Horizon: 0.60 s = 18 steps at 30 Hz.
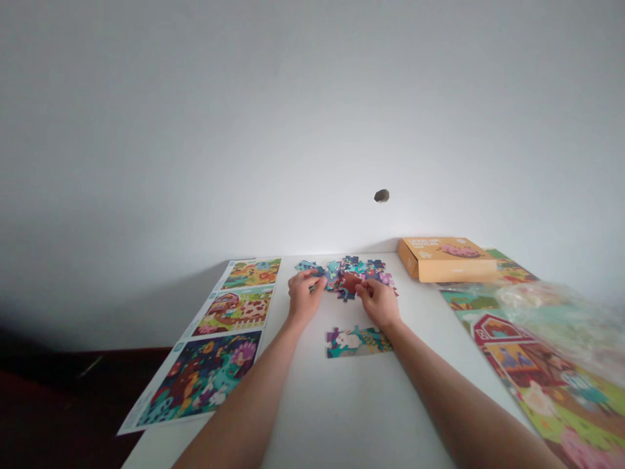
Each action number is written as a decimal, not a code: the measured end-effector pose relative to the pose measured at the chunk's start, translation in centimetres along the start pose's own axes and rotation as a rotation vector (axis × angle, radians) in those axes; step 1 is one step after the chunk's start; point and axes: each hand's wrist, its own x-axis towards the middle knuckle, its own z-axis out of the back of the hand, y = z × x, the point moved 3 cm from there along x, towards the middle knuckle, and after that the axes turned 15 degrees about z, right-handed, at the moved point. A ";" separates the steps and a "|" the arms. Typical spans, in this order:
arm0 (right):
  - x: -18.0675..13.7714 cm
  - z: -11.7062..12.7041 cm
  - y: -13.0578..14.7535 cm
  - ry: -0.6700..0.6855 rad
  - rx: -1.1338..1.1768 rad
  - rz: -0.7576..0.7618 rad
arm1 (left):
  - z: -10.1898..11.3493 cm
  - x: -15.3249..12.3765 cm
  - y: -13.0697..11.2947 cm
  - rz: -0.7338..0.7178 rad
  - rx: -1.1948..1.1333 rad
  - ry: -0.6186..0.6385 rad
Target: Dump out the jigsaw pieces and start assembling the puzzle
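Note:
Both my arms reach over a white table point(342, 404) to a heap of loose puzzle pieces point(359, 268) near its far edge. My left hand point(303, 296) is closed, pinching a small blue piece at the heap's left side. My right hand point(378, 301) is closed on a reddish-brown piece, held over the heap's front. Closer to me lies a short joined strip of puzzle point(358, 342) showing a white animal on teal.
A reference sheet with three farm pictures point(215, 339) lies along the table's left side. An orange puzzle box point(445, 258) rests at the back right on a large finished farm puzzle point(532, 365). A crumpled clear plastic bag point(561, 312) lies at the right. A wall stands just behind.

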 end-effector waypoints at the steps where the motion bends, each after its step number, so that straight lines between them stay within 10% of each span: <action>1: 0.0 0.1 -0.1 -0.004 -0.023 -0.023 | 0.1 -0.1 0.1 0.034 0.033 -0.029; 18: 0.1 0.2 -1.0 0.097 -0.200 -0.237 | 1.2 -0.5 0.9 0.361 0.640 -0.123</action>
